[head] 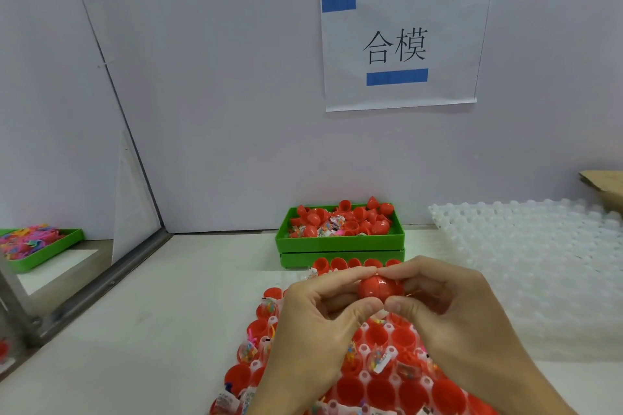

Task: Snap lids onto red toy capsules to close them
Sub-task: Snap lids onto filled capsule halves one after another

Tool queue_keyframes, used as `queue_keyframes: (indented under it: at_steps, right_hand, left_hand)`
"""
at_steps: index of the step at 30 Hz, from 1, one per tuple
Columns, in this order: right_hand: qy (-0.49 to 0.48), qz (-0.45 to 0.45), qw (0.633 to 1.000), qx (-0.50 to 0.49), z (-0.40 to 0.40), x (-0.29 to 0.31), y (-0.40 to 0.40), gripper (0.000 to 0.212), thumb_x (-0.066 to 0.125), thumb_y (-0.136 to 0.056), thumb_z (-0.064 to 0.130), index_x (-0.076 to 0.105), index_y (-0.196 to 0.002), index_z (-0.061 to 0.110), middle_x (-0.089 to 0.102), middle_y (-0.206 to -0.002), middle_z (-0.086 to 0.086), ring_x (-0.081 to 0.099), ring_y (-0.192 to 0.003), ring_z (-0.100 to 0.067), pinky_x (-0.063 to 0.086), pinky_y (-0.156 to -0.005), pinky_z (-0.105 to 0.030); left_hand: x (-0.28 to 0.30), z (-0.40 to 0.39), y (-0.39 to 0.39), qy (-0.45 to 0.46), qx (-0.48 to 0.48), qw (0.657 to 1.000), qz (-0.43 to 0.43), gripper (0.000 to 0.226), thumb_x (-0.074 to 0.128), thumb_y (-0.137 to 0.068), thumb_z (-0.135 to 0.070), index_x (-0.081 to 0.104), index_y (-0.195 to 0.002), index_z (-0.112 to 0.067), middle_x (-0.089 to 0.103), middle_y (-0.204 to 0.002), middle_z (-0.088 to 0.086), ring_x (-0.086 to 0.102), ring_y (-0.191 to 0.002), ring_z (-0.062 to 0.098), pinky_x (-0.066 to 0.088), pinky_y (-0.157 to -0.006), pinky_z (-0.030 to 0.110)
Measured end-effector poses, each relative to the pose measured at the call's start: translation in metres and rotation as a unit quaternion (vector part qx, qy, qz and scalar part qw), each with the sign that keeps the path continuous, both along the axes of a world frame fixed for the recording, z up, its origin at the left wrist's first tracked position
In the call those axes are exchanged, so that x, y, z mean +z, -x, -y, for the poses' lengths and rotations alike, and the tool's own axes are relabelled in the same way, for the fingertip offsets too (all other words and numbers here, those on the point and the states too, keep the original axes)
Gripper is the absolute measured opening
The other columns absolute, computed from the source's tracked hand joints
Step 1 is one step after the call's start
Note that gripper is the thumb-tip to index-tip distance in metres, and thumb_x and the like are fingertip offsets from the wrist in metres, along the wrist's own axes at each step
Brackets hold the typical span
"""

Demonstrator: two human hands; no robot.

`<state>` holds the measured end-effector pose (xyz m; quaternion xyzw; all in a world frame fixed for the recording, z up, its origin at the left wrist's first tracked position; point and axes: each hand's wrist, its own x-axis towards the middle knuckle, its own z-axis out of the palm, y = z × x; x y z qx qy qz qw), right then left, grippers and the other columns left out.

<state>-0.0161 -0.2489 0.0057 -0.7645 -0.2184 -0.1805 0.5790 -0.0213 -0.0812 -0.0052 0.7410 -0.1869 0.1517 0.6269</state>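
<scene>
Your two hands meet in the lower middle of the view, raised a little above the table (141,330), and together they clamp one red capsule (379,287). Your left hand (317,317) comes in from the lower left, its forefinger curled over the top of the capsule and its thumb pressed beneath; your right hand (448,307) mirrors it from the lower right, so that the forefinger tips touch above the capsule and the thumb tips touch below it. A seam runs round the middle of the capsule where its two halves join; whether they are fully snapped together cannot be told. Directly under your hands lies a white holder tray (365,377) whose round pockets hold open red capsule halves (381,392), some bare inside and some carrying small wrapped toys (379,359) in clear packets. Behind your hands, against the pale wall, sit two stacked green bins (340,244); the upper one is heaped with loose red lids (350,222) and a few toy packets. To the right, a translucent white dimpled tray (526,263) lies on the table, with a piece of brown cardboard (603,189) at the far right edge. At the far left, past a metal-framed divider (101,283), another green bin (43,254) holds bright pink and mixed-colour pieces. On the wall above hangs a white paper sign (401,44) with two black characters, fixed with blue tape.
</scene>
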Motion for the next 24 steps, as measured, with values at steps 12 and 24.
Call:
queue_keyframes:
  at_steps: [12,24]
  right_hand:
    - [-0.057,-0.028,0.998,0.006,-0.004,0.001,0.002,0.032,0.083,-0.068,0.0,0.079,-0.086,0.026,0.075,-0.079,0.003,0.073,-0.075,-0.016,0.06,-0.071,-0.026]
    - [-0.084,-0.015,0.996,-0.001,-0.01,-0.004,-0.002,0.046,0.077,-0.068,-0.016,0.08,-0.075,0.029,0.071,-0.072,-0.01,0.069,-0.068,-0.024,0.058,-0.062,-0.027]
  left_hand:
    - [-0.003,0.0,-0.003,-0.016,0.048,0.998,0.021,0.032,0.074,-0.07,-0.029,0.073,-0.093,-0.051,0.073,-0.099,-0.025,0.069,-0.098,-0.002,0.055,-0.083,0.014]
    - [-0.009,0.003,-0.004,-0.096,0.105,0.983,0.118,0.051,0.067,-0.085,0.01,0.071,-0.107,-0.036,0.069,-0.09,-0.038,0.067,-0.09,-0.01,0.051,-0.079,0.006]
